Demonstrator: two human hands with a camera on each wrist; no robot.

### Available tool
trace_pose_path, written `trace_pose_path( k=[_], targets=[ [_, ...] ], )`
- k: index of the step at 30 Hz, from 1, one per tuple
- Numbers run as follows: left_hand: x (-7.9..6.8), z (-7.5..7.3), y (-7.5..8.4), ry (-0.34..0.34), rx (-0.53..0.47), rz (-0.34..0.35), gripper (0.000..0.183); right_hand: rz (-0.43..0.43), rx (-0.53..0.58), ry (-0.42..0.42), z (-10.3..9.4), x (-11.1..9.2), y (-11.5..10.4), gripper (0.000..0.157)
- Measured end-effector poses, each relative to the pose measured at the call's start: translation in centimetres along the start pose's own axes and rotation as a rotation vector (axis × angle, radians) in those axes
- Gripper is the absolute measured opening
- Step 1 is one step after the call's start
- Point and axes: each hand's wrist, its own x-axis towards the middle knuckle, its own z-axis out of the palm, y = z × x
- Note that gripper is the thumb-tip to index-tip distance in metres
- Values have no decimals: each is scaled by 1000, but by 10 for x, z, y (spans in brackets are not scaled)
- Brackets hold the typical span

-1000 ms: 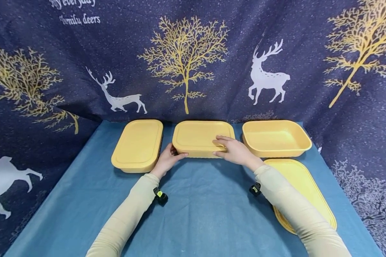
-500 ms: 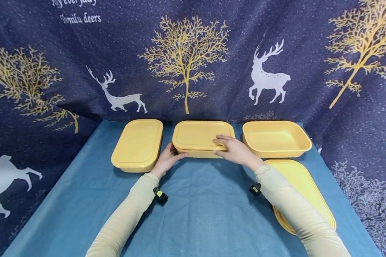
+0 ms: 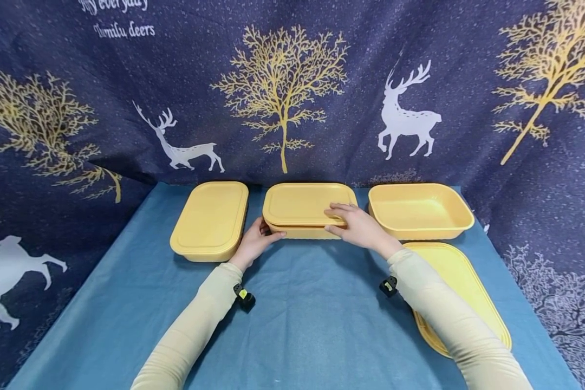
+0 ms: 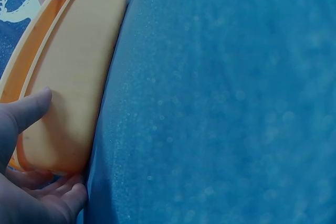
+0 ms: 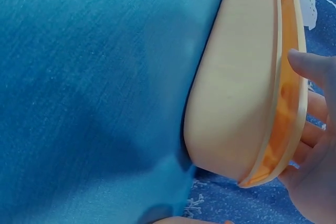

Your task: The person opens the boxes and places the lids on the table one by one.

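At the back middle of the table stands a yellow rectangular food container (image 3: 304,233). Its yellow lid (image 3: 297,203) is raised along the front, leaving a gap above the rim. My left hand (image 3: 254,244) holds the container's front left corner, and in the left wrist view the thumb (image 4: 34,109) presses on the wall. With my right hand (image 3: 363,230) I grip the lid near its front right corner. In the right wrist view the right thumb (image 5: 310,65) lies at the lid's underside, the fingers on its outer side. The container's inside is hidden in the head view.
To the left is a lidded yellow container (image 3: 209,219). An uncovered yellow container (image 3: 421,208) stands at the right, with a loose yellow lid (image 3: 460,292) in front, partly under my right forearm. A printed curtain (image 3: 292,97) hangs behind the blue table cloth (image 3: 297,314).
The lid's front edge has risen off the middle container, and the gap beneath it has widened. My right hand has gone up slightly with the lid; my left hand keeps its place.
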Motion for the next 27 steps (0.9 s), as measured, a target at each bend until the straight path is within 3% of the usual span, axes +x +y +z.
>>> trace_pose_path(
  k=[16, 23, 27],
  targets=[
    [-2, 1, 4, 5, 9, -3, 64, -18, 22, 11, -9, 2, -4, 47],
    [10, 1, -16, 29, 8, 7, 66, -35, 21, 41, -10, 4, -4, 45],
    [7, 0, -10, 8, 9, 6, 66, -65, 47, 58, -16, 7, -4, 41]
  ],
)
